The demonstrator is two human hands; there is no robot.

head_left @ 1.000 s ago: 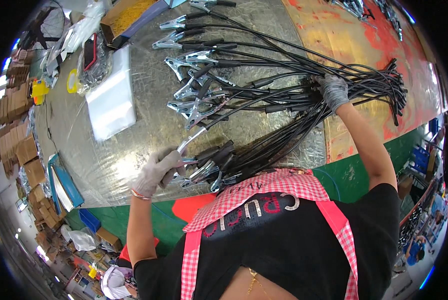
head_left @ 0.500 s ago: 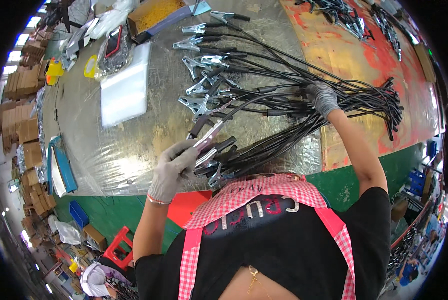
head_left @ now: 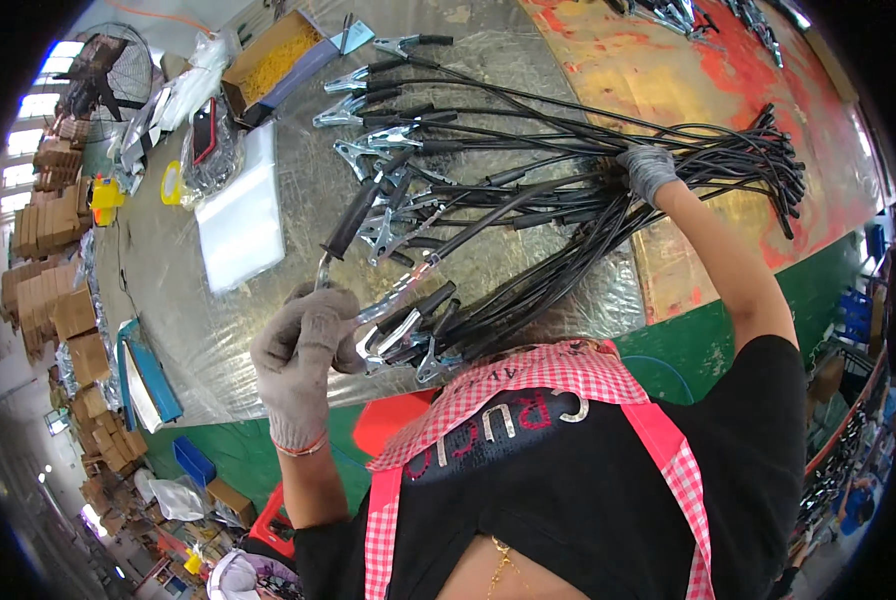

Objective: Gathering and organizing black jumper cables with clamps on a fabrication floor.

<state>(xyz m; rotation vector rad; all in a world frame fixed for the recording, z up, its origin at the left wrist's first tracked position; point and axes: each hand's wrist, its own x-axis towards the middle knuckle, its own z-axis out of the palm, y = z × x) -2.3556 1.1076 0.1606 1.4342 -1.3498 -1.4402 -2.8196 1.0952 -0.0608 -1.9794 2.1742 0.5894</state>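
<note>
Two gloved hands share one bundle of clamp leads. The left hand (head_left: 303,350) is closed around a single alligator clamp (head_left: 353,232), gripping near its metal jaw end so the black-sleeved handle points up and away over the table. The right hand (head_left: 648,170) is fisted on the gathered middle of the black cables (head_left: 558,210), where the many strands pinch together before fanning out both ways. From that pinch the leads spread left into a fan of metal clamps (head_left: 368,135) lying on the foil-covered table (head_left: 528,70), and right into a spray of black plug ends (head_left: 778,165) over the red-and-yellow surface.

The cables look soft and floppy (likely to tangle if dragged by one strand), while each clamp is stiff, sprung and probably the heavier part, so the sleeved handle seems the surest place to hold one, and the pinched middle the place to control the whole bunch.

Further left lie a stack of clear plastic bags (head_left: 238,215), a cardboard box (head_left: 273,55) and a roll of yellow tape (head_left: 171,183).
</note>
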